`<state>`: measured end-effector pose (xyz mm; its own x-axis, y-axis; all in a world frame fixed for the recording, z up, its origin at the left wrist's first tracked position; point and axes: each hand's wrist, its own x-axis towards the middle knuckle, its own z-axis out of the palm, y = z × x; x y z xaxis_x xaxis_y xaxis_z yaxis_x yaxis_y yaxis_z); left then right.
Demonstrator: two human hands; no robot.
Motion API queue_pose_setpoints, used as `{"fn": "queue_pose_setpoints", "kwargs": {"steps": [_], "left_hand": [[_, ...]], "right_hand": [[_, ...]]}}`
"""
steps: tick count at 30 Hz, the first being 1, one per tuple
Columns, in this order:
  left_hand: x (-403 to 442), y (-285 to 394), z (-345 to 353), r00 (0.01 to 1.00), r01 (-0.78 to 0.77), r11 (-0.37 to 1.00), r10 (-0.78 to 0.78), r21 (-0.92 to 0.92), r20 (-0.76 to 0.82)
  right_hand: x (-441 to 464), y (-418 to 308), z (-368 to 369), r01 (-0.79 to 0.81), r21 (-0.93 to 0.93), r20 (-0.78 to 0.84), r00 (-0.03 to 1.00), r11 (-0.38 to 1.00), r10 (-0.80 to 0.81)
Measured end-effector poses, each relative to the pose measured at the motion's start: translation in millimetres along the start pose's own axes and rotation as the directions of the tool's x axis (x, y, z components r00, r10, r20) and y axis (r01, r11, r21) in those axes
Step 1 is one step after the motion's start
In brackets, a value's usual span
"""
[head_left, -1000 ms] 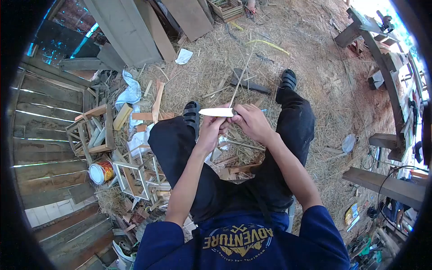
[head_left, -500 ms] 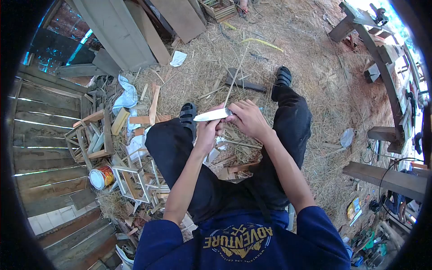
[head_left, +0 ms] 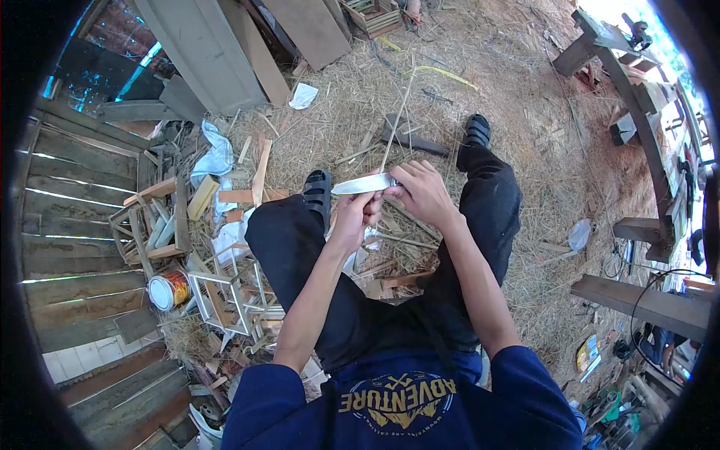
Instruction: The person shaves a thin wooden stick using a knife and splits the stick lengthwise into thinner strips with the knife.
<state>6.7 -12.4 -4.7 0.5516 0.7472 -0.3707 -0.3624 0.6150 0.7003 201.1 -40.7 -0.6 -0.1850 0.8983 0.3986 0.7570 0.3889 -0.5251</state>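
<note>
My right hand is wrapped around the handle of a knife, its broad pale blade pointing left across the top of my left hand. Closed below the blade, my left hand grips a long thin wooden strip, which runs away from me over the ground. The blade lies by the strip's near end; whether it cuts into the wood is hidden by my fingers. Both hands are close together between my knees. Past them, a tool with a dark flat head and handle lies on the ground.
Shavings and straw litter the dirt floor. On the left are a paint can, a white wooden frame and a plank wall. Boards lean at the upper left. A wooden beam and a bench stand to the right.
The knife and both hands have shifted slightly right and away from me, and the blade's angle has changed a little. The strip's far end has swung slightly. The view has moved slightly too.
</note>
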Motion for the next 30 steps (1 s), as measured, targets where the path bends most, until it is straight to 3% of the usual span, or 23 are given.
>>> {"fn": "queue_pose_setpoints", "kwargs": {"steps": [4,8,13,16,20,24,27,30], "left_hand": [[1.3,2.2,0.1,1.0,0.003,0.999,-0.002,-0.036,0.03],[-12.8,7.0,2.1,0.999,0.04,0.998,-0.04,-0.054,0.005],[-13.4,2.7,-10.4,0.997,0.05,0.999,-0.049,-0.002,0.053],[-8.3,-0.6,-11.5,0.997,0.056,0.998,-0.057,0.032,0.042],[-10.1,7.1,1.8,0.999,-0.019,0.979,0.029,0.203,-0.044],[-9.0,12.9,-0.4,0.997,-0.03,0.985,0.043,0.169,-0.071],[-4.1,10.7,3.1,0.996,-0.001,0.979,0.019,0.204,-0.089],[4.3,0.2,2.1,0.993,-0.075,0.956,0.097,0.282,-0.064]], "right_hand": [[0.1,-0.8,-6.9,0.006,0.003,-0.017,1.0,1.0,-0.006],[-5.6,34.5,-29.1,-0.236,-0.188,-0.17,0.964,0.953,0.205],[-7.4,32.8,-37.8,-0.236,-0.206,-0.074,0.971,0.95,0.226],[-14.4,28.2,-32.2,-0.285,-0.124,-0.079,0.958,0.951,0.277],[-12.3,23.8,-27.3,-0.285,-0.022,-0.038,0.958,0.958,0.284],[-2.0,22.4,-16.7,-0.238,0.027,-0.038,0.97,0.971,0.239],[0.8,8.3,-6.7,-0.122,0.092,-0.017,0.992,0.988,0.124],[2.0,-3.8,-2.6,-0.054,0.091,0.001,0.999,0.994,0.054]]}}
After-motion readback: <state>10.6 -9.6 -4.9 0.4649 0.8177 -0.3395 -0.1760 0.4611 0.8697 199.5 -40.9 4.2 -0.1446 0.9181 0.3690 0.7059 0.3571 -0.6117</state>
